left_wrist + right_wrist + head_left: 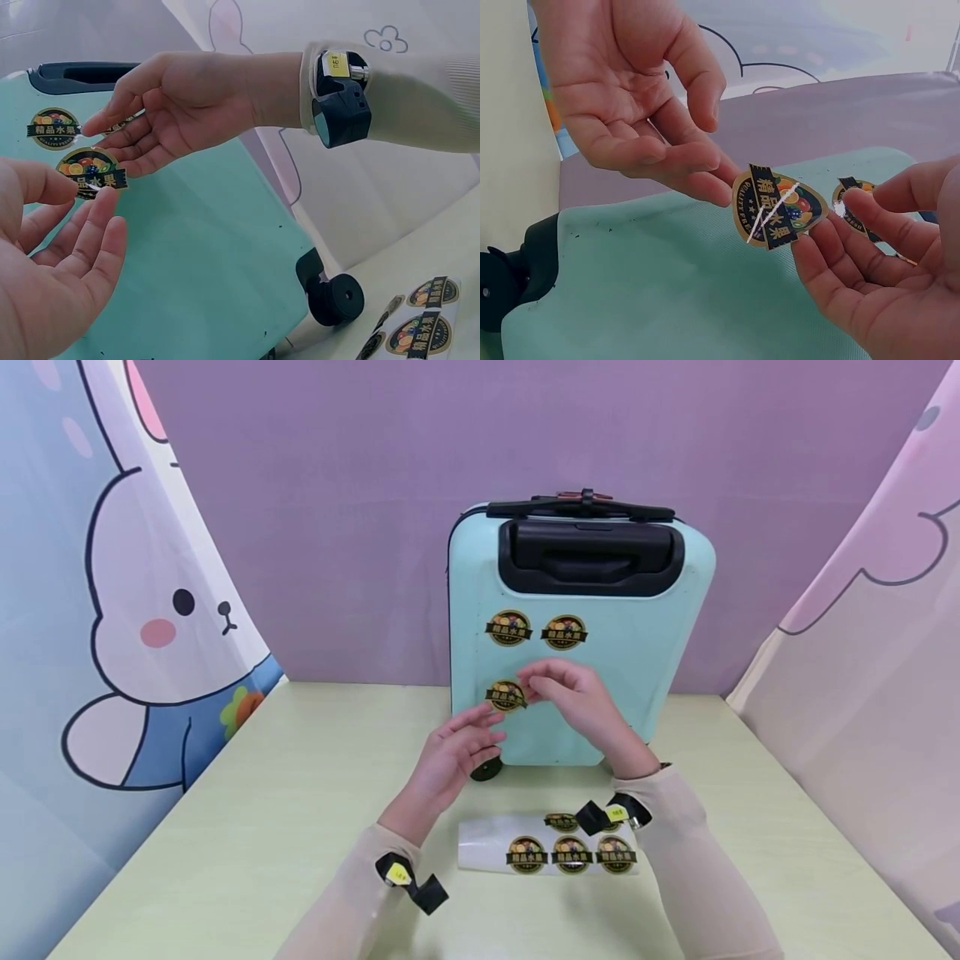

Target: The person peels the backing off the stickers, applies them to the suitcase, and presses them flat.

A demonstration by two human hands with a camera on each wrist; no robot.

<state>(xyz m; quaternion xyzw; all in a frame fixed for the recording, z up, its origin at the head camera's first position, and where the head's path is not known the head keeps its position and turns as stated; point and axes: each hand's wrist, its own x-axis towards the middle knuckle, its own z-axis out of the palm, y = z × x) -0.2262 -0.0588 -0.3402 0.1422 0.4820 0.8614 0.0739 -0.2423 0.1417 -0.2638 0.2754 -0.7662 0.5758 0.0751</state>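
Note:
A round black-and-gold fruit sticker (pixel 506 696) is at the front of a mint-green suitcase (pixel 600 693), between my two hands. Its face curls slightly in the right wrist view. Fingertips of my left hand (pixel 446 758) touch its lower left edge, and the left thumb stands apart. My right hand (pixel 573 697) has bent fingers against its other edge; the right thumb (pixel 915 184) does not press on it. Whether any part of the sticker adheres to the case is unclear. Two matching stickers, a left one (pixel 508 628) and a right one (pixel 564 632), lie flat above.
On the pale table (pixel 315 760), a white backing sheet (pixel 483 847) with several more stickers lies in front of the suitcase, partly under my right sleeve. A black wheel (pixel 487 769) shows below the case. Purple cloth (pixel 322 527) hangs behind; printed curtains flank both sides.

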